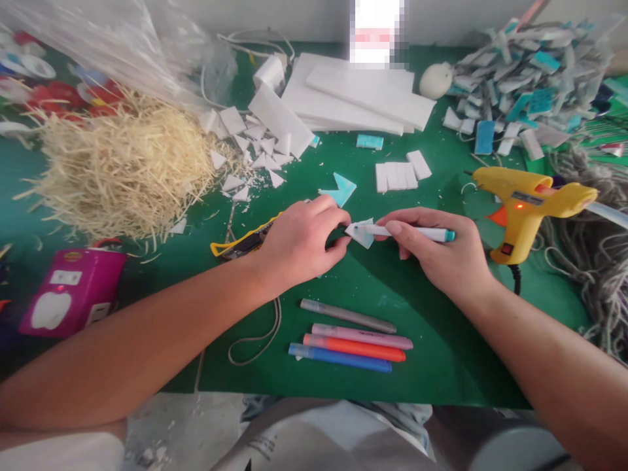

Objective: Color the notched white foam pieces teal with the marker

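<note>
Between my hands is a small triangular foam piece (362, 234), white with light blue colour on part of it. The thumb and fingers of my left hand (310, 239) pinch its left tip. My right hand (434, 243) grips a white marker (426, 233) with a teal end, its tip pointing left onto the foam piece. Just beyond the left hand lies a blue notched foam piece (340, 190). A yellow utility knife (245, 239) lies partly hidden under my left wrist. Several markers, among them an orange marker (354, 347), rest on the green table near me.
A yellow glue gun (532, 208) with a lit red light stands at the right beside grey yarn (596, 261). Straw (127, 167), foam scraps (258, 144) and white foam sheets (358, 98) lie behind. A purple power box (73, 291) is at the left.
</note>
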Motion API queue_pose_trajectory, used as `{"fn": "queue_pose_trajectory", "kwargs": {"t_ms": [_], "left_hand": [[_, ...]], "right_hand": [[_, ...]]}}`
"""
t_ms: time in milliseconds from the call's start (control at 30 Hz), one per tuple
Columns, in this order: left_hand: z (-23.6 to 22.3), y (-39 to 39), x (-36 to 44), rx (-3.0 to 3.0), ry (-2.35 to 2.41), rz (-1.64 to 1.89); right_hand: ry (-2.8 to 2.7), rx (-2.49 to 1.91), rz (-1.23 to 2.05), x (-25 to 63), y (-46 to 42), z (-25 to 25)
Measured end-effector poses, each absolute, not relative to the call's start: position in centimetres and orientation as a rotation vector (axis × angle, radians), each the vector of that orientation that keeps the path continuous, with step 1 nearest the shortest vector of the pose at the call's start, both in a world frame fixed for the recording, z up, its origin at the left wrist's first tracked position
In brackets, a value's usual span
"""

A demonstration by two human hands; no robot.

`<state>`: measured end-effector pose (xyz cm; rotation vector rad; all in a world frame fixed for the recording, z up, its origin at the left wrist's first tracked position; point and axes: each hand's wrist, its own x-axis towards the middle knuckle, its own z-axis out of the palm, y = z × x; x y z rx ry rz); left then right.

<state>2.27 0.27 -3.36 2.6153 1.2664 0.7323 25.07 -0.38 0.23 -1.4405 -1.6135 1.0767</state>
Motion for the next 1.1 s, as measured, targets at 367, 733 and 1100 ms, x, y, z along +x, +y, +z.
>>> {"fn": "queue_pose_trajectory", "kwargs": {"t_ms": [367, 733, 1100], "left_hand": [[-3.33, 0.26, 2.24, 2.608, 1.258, 0.732], [-3.32, 0.14, 2.27, 2.638, 1.274, 0.744], [-2.85, -0.26, 2.44, 2.686, 1.233, 0.742]], "right_hand": [[-1.618, -1.433, 1.098, 25.2, -0.29, 0.16], [-1.449, -1.444, 1.043, 25.12, -0.42, 0.28], [-1.409, -1.461, 1.063, 25.18, -0.41, 0.19]]}}
